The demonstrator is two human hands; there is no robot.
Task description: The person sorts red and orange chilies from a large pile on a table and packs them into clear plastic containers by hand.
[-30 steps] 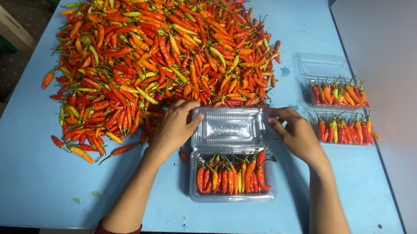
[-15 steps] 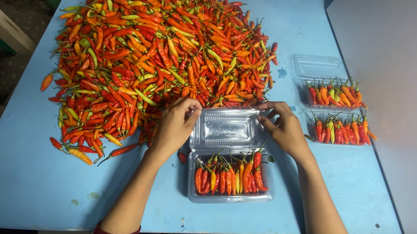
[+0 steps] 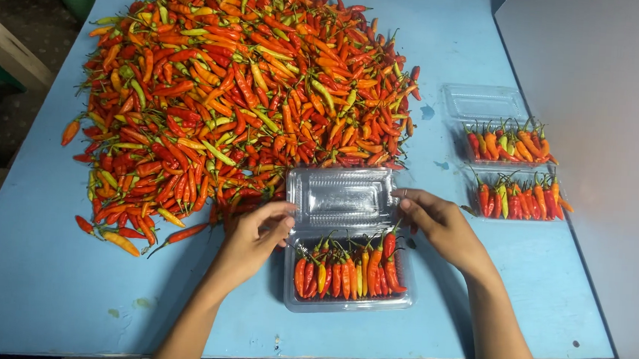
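Hands: left (image 3: 257, 231), right (image 3: 435, 220) touching clamshell lid (image 3: 342, 196), chillies (image 3: 347, 270) inside.

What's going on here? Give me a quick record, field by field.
Surface: blue table
Pile: red, orange and green chillies
Front container: clear clamshell box, filled with chillies, lid open
Left hand: fingertips on lid's left edge
Right hand: fingertips at lid's right edge
Other boxes: two filled boxes at right, unclosed

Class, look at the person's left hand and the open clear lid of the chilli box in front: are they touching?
Touching. The head view shows the left hand with fingertips on the left edge of the clear lid; no gap between them.
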